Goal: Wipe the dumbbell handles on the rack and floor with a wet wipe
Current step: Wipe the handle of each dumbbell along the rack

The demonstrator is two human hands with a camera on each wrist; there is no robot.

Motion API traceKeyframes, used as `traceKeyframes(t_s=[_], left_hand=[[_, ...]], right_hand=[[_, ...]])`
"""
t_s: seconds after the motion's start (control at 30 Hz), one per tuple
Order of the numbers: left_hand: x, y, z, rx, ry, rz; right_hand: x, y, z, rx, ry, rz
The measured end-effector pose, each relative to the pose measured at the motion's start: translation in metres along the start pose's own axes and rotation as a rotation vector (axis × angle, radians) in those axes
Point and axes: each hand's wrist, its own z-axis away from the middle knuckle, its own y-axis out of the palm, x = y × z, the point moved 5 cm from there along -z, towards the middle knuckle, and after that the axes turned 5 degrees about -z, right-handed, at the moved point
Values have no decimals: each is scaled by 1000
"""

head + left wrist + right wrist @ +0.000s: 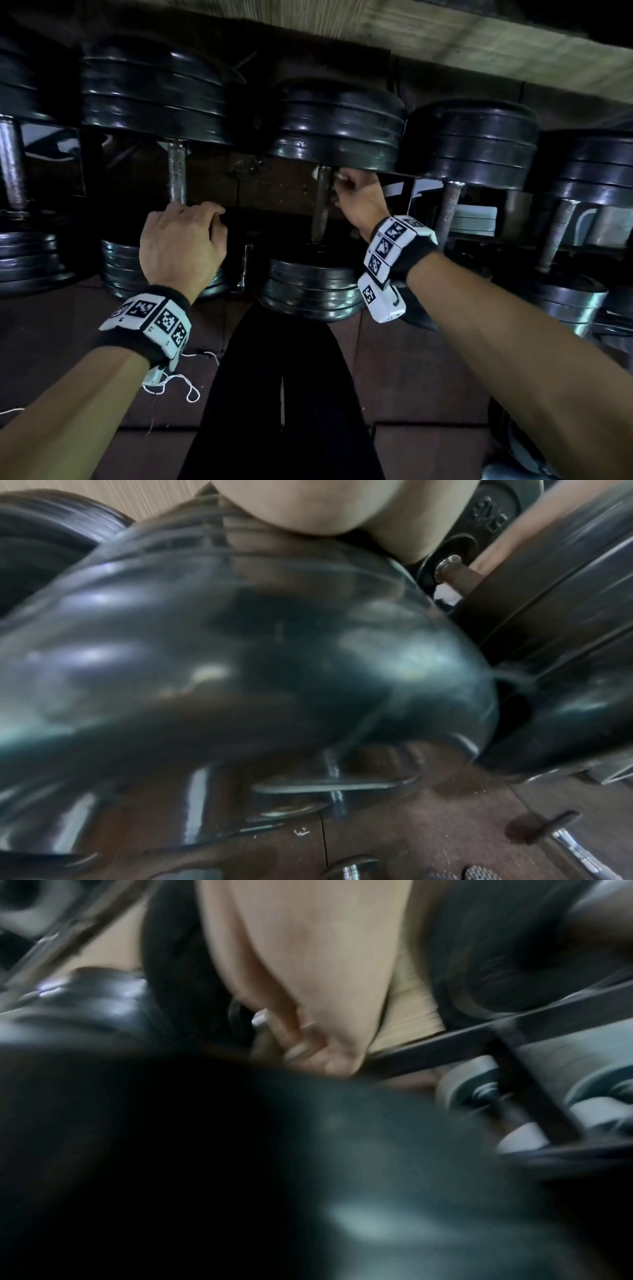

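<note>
A row of dumbbells lies side by side on the brown floor (428, 377). In the head view each one has its long axis running away from the person, one stack of black plates near and one far.

The right hand (359, 198) is at the far end of the middle handle (322, 205), just under the far plates (337, 137). Its fingers are curled, and a small white piece, which seems to be the wipe (340, 176), shows at the fingertips against the bar. In the right wrist view the picture is blurred, but the fingers (301, 1042) lie closed beside a thin metal bar. The wipe is too small to see how it is folded.

The left hand (181, 246) rests on top of the near plates (120, 270) of the next dumbbell to the left, just below its handle (177, 174). The fingers bend loosely downward and hold nothing that I can see. The left wrist view shows the palm (308, 507) against a round, glossy black plate (240, 656).

The handles are thin, grey, rough-looking metal cylinders; one further right (448, 209) has a fine knurled pattern. The plates are round, smooth and shiny, stacked in layers.

The far plates stand close to a pale wooden board (445, 37), and neighbouring plates almost touch, so open room exists mostly between the two plate stacks along each handle. A small metal pin (245, 267) stands between the two nearest plate stacks. The person's dark trousers (284, 394) reach the near plates of the middle dumbbell.
</note>
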Motion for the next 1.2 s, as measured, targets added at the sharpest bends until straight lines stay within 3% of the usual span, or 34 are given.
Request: traceKeyframes(t_s=[0.23,0.4,0.57,0.77,0.93,1.2], left_hand=[[0,0,0,4,3,-25],[0,0,0,9,-6,-26],[-3,-2,0,15,5,-38],[-1,0,1,-3,-6,-30],[0,0,-1,15,-5,-31],[-2,-2,1,-14,-7,-14]], right_hand=[[-16,-9,29,176,67,54],[3,2,0,69,-56,145],[-26,-7,30,187,82,132],[-7,7,6,90,20,108],[-32,-4,39,140,138,106],[-19,8,13,115,8,173]])
